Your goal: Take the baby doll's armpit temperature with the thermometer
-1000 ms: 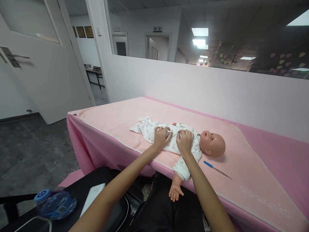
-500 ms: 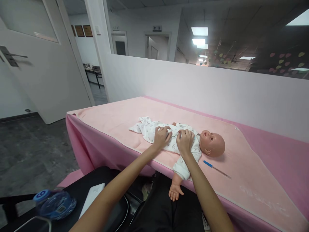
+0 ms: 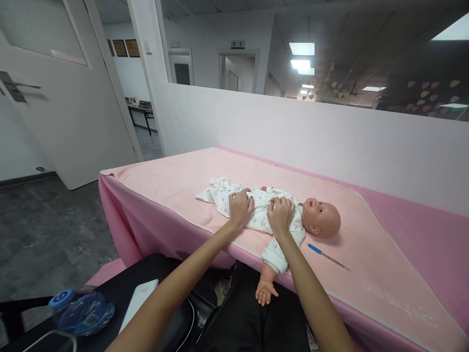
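Note:
A baby doll (image 3: 322, 219) lies on its back, head to the right, dressed in a white printed romper (image 3: 262, 222). My left hand (image 3: 241, 209) is over the lower part of the romper, its fingers curled down onto the cloth. At the doll's chest, my right hand (image 3: 281, 214) has bent fingers closed on the front of the romper; its fingertips are partly hidden. One doll arm (image 3: 266, 286) hangs over the near table edge, beside my right forearm. A glass thermometer with a blue end (image 3: 328, 256) lies near the doll's head.
A pink blanket (image 3: 168, 183) covers the table, which stands against a white half-wall (image 3: 293, 124) with glass above. To the left, a black chair (image 3: 172, 293) holds a water bottle (image 3: 82, 310) and a white flat box (image 3: 141, 298). A door (image 3: 62, 98) stands beyond.
My left hand has shifted slightly left along the romper, away from my right hand, widening the space between them. My right hand and the doll stay nearly in place.

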A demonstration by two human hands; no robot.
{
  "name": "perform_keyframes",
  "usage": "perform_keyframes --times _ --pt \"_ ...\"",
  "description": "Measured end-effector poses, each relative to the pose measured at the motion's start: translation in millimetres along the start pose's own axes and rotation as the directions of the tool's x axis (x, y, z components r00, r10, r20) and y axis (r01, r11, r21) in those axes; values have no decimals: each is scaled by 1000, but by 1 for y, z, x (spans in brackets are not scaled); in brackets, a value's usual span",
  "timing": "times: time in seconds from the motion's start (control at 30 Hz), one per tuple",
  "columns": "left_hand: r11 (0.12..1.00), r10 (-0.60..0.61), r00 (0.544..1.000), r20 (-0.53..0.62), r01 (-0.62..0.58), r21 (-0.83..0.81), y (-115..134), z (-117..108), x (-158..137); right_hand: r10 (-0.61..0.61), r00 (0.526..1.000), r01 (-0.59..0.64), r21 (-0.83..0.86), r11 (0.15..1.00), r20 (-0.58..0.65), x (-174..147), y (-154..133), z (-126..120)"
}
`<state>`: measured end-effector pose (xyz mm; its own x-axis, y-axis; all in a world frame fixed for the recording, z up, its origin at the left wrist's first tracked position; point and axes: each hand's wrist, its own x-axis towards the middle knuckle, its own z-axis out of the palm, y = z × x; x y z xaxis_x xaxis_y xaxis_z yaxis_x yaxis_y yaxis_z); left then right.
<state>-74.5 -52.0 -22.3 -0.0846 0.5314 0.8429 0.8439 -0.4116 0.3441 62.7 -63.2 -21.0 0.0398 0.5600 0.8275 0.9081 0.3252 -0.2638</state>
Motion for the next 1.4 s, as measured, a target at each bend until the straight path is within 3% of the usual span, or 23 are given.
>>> perform_keyframes --times 0.23,0.43,0.57,1.0,1.07,1.17,1.3,1.4 --pt "998 -54 998 30 55 -29 0 0 0 12 1000 -12 -4 1000 12 1 0 0" --pt "984 26 998 54 -16 -178 -1 1 -3 8 1000 -8 -4 1000 0 0 0 0" --pt "966 5 998 69 13 -257 -4 2 -4 3 1000 -3 -1 1000 -6 0 0 0" --pt "965 -203 974 -96 183 -187 -9 9 3 -42 999 44 -83 996 29 1 1 1" --pt "982 -148 981 -124 131 -136 -8 7 2 -38 999 41 -84 996 38 1 0 1" --pt "989 90 989 -116 -102 -105 -4 2 -2 -30 998 34 -84 996 48 0 -1 -1" --pt "894 411 911 39 -395 -213 4 0 -4 -16 997 23 -83 996 76 1 -3 -2" --pt "865 473 875 101 -440 -239 7 1 -3 -47 989 56 -67 996 138 4 -3 -6"
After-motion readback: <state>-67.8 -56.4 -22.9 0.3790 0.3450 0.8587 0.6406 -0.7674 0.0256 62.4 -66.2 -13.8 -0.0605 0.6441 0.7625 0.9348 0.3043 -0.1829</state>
